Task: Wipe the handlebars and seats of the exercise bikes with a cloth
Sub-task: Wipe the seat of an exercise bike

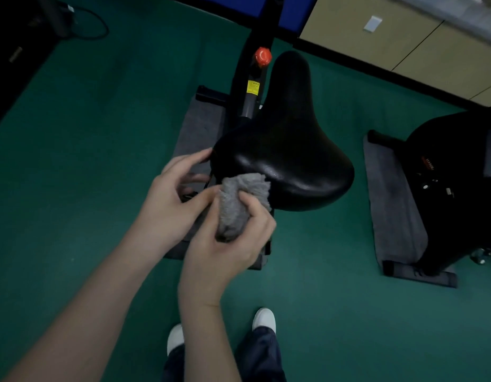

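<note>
Both forearms are reaching up from the bottom edge, and between them the right hand (228, 244) is clutching the cloth (239, 202), fingers (252, 209) curling round its bunched middle. That cloth is sitting at the centre of the view, its frayed upper end touching the rear left edge of the seat (283, 150). By the look of it, it is a soft, light, fluffy grey rag, crumpled into a fat roll; it should squash and drape readily, so gripping the bunched middle, as now, is probably the sound hold, leaving the loose end free to drag over the surface.

At about 9 o'clock from the cloth, the left hand (172, 199) is resting against it with the thumb, while its loosely spread fingertips (205, 154) are reaching to the seat's left rim (whether they are actually touching it, I cannot tell). That hand is not closing round anything.

Reaching toward 12 o'clock from the cloth, the seat is looking glossy, black, broad at the rear and narrowing to a nose; padded and smooth, it is likely a bit slippery under a rag. Beyond its nose, a red knob (262, 57) is sticking out of the black frame post, with a yellow sticker (253, 87) below it.

Out at 3 o'clock, a second exercise bike (456, 172) is standing on a grey mat (393, 205), all on green carpet (87, 150). White shoes (263, 319) are showing at 6 o'clock.
</note>
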Motion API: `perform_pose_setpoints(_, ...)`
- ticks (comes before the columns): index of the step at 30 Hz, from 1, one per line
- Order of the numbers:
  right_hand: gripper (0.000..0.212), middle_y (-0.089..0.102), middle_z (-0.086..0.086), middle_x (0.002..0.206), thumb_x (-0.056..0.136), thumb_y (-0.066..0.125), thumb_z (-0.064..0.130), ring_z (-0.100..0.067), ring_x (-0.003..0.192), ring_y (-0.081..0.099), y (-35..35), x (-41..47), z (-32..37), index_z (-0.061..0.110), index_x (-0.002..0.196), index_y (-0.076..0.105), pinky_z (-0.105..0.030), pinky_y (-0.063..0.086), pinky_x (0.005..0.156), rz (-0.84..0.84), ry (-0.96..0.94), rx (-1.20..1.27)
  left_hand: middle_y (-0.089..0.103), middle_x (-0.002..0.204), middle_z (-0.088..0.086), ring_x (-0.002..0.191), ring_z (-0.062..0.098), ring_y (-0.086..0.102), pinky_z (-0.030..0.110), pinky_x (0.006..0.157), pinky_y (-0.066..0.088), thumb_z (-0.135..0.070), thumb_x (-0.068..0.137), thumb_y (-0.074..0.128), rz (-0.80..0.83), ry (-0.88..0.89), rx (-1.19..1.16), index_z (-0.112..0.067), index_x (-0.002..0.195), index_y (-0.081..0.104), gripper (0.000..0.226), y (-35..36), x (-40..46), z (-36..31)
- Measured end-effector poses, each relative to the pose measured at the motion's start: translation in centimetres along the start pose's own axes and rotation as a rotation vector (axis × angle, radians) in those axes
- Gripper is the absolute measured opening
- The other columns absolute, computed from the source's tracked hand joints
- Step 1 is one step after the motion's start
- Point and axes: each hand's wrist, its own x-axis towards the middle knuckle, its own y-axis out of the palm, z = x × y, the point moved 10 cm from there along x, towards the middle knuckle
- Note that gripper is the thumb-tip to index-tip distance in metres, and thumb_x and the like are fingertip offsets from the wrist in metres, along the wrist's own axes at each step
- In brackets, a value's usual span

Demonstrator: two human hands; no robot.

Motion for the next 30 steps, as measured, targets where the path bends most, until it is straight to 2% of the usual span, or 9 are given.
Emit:
perform_pose_setpoints(6, 0.038, 0.054, -0.003, 0.102, 0.079, 0.072, -0.003, -0.010, 0.101, 0.058, -0.1, 0.4, 1.8, 0.022, 0.106, 0.058, -0.020, 0.047, 0.087, 0.051, 0.077, 0.038, 0.058, 0.122, 0.000, 0.105, 0.008, 0.060, 0.017, 0.087, 0.047, -0.008, 0.083, 0.067, -0.013, 0.006, 0.046, -0.028, 0.114, 0.059, 0.038, -1.1, -0.8, -0.6)
perform_pose_setpoints(8, 0.039, 0.054, -0.004, 0.103, 0.080, 0.071, -0.002, -0.008, 0.101, 0.057, -1.2, 1.0, 2.5, 0.023, 0.107, 0.058, -0.015, 0.045, 0.087, 0.072, 0.061, 0.021, 0.059, 0.119, -0.003, 0.104, 0.006, 0.060, 0.013, 0.085, 0.046, -0.010, 0.084, 0.067, -0.015, 0.012, 0.071, -0.033, 0.112, 0.059, 0.038, -1.0, -1.2, -1.2)
perform_pose_setpoints(11, 0.040, 0.055, -0.004, 0.105, 0.081, 0.070, -0.001, -0.007, 0.104, 0.057, -3.5, 2.9, 3.3, 0.024, 0.110, 0.058, -0.013, 0.043, 0.088, 0.107, 0.052, -0.022, 0.058, 0.117, -0.008, 0.106, 0.009, 0.059, 0.022, 0.091, 0.046, -0.013, 0.084, 0.068, 0.000, 0.030, 0.127, -0.039, 0.111, 0.057, 0.039, -0.4, -1.8, -2.7)
perform_pose_setpoints(14, 0.036, 0.056, -0.002, 0.108, 0.084, 0.068, 0.000, -0.004, 0.105, 0.056, -6.3, 5.9, 3.7, 0.022, 0.111, 0.059, -0.016, 0.043, 0.089, 0.137, 0.087, -0.045, 0.056, 0.124, -0.008, 0.116, 0.011, 0.055, 0.039, 0.103, 0.044, -0.016, 0.084, 0.068, 0.015, 0.035, 0.181, -0.032, 0.118, 0.058, 0.039, 0.2, -2.6, -4.4)
perform_pose_setpoints(19, 0.030, 0.056, 0.000, 0.110, 0.086, 0.066, 0.002, -0.001, 0.104, 0.055, -11.9, 11.7, 4.6, 0.015, 0.113, 0.062, -0.021, 0.043, 0.095, 0.265, 0.108, -0.109, 0.056, 0.127, -0.008, 0.120, 0.008, 0.051, 0.028, 0.103, 0.039, -0.019, 0.086, 0.066, 0.057, 0.019, 0.342, -0.021, 0.127, 0.058, 0.042, 2.4, -5.5, -6.6)
perform_pose_setpoints(22, 0.030, 0.058, -0.001, 0.110, 0.086, 0.066, 0.003, -0.002, 0.104, 0.055, -16.4, 14.7, 4.7, 0.019, 0.112, 0.062, -0.023, 0.043, 0.095, 0.304, 0.131, -0.138, 0.054, 0.130, -0.010, 0.122, 0.007, 0.046, 0.021, 0.101, 0.031, -0.024, 0.087, 0.065, 0.131, 0.011, 0.480, -0.023, 0.131, 0.055, 0.045, 5.4, -7.8, -7.9)
perform_pose_setpoints(25, 0.031, 0.060, -0.002, 0.111, 0.086, 0.067, 0.004, 0.004, 0.104, 0.055, -21.2, 17.4, 4.2, 0.023, 0.109, 0.062, -0.016, 0.042, 0.092, 0.311, 0.167, -0.140, 0.050, 0.136, -0.006, 0.128, 0.013, 0.043, 0.030, 0.107, 0.032, -0.029, 0.088, 0.063, 0.228, 0.059, 0.616, -0.022, 0.137, 0.049, 0.051, 10.1, -9.3, -9.9)
perform_pose_setpoints(28, 0.031, 0.061, 0.001, 0.112, 0.085, 0.067, 0.006, -0.004, 0.108, 0.056, -26.3, 19.9, 2.8, 0.024, 0.109, 0.063, -0.031, 0.044, 0.099, 0.317, 0.243, -0.139, 0.046, 0.142, -0.002, 0.132, 0.017, 0.039, 0.041, 0.112, 0.030, -0.036, 0.090, 0.059, 0.316, 0.111, 0.759, -0.021, 0.141, 0.043, 0.056, 15.9, -10.6, -11.9)
perform_pose_setpoints(30, 0.034, 0.062, 0.003, 0.113, 0.085, 0.067, 0.006, -0.004, 0.110, 0.056, -29.9, 21.5, 2.3, 0.031, 0.107, 0.061, -0.033, 0.043, 0.101, 0.334, 0.253, -0.154, 0.045, 0.143, -0.002, 0.134, 0.017, 0.037, 0.039, 0.113, 0.026, -0.040, 0.091, 0.056, 0.363, 0.176, 0.855, -0.021, 0.142, 0.041, 0.056, 20.0, -11.8, -13.4)
